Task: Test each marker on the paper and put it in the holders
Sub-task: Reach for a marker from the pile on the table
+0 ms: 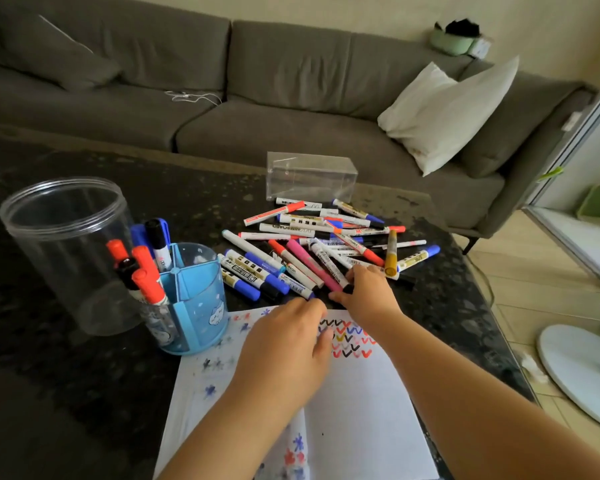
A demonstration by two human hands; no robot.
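Right hand [368, 292] reaches into the near edge of the marker pile [326, 247] on the dark table [84, 375], its fingers curled round a white marker with a black cap [329, 268]. Left hand [284, 348] lies on the paper [361, 410] with loosely bent fingers holding nothing, just beside rows of coloured check marks [352, 336]. Left of the paper stand a blue holder [201, 306] and a clear jar [66, 244], both with markers inside.

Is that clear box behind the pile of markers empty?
Empty, as far as it shows: the clear box is see-through, and only sofa and table appear through its walls.
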